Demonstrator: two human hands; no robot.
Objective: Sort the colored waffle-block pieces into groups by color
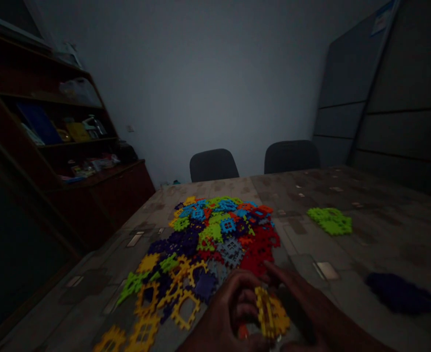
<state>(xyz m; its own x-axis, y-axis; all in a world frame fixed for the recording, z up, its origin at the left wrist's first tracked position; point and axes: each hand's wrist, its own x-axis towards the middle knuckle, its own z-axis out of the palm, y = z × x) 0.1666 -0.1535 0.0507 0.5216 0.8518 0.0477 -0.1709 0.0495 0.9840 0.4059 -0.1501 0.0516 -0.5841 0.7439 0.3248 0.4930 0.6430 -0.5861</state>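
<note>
Near the bottom edge of the head view, my left hand (233,305) and my right hand (307,303) close around a small stack of yellow interlocking plastic pieces (272,313) with toothed edges. The left fingers curl behind the stack, and a bit of orange (243,331) shows beside them. My right hand wraps the stack from the other side, its index finger stretched towards the red pieces (259,249). Just left of my hands lie loose yellow frame pieces (185,309) and a purple square piece (205,286). The fingertips are partly hidden and dim.
A large multicoloured pile of toothed pieces (215,230) spreads over the patterned tablecloth (296,264). To the right lie a green group (330,221) and a dark purple group (402,293). Two dark chairs (214,165) stand behind the table; a shelf unit (101,183) is at left.
</note>
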